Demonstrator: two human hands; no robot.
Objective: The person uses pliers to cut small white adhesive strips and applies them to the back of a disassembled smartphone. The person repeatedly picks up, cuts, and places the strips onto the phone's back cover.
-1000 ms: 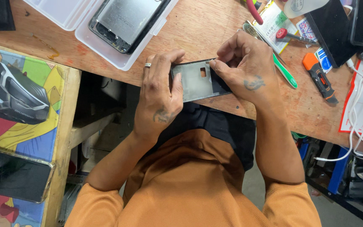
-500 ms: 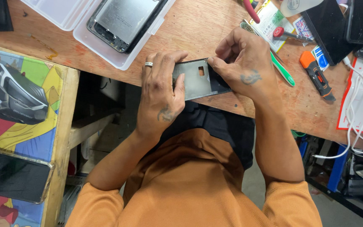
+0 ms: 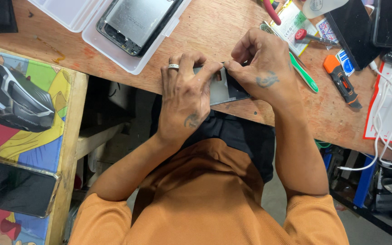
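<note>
Head view, left to right. Colourful printed mat (image 3: pixel 28 113) lay on the lower side table at far left, a dark phone with a black screen (image 3: pixel 14 190) lying on it near that table's near edge. On the brown wooden workbench (image 3: pixel 214 31), a clear plastic tray (image 3: pixel 91 22) sat toward the far left part, holding a stripped phone chassis with a silvery metal back (image 3: pixel 137 20).

Left hand (image 3: pixel 184 102), silver ring on one finger, was closed around the left end of the small dark grey phone frame with a rectangular cut-out (image 3: pixel 225 86). Fingers curled over its far edge, thumb side hidden, so full wrap unclear. Frame sat at the workbench's near edge, above the person's lap, long axis running roughly left-right with a slight tilt. Most of it was covered by both hands; only the middle strip showed.

Right hand (image 3: pixel 262 68) was pinched shut at the frame's upper right corner, fingertips touching the left hand's fingertips over the far edge. Could not tell if a small part was between the pinch. Both hands were equally on the piece: left gripping the body, right working the corner, so the frame lay between the two grips.

Right of the hands: green-handled slim tool (image 3: pixel 306 77) lay diagonally just beside the right wrist, orange and black utility knife (image 3: pixel 341 81) further right, white cables (image 3: pixel 386 113) near the right edge.
</note>
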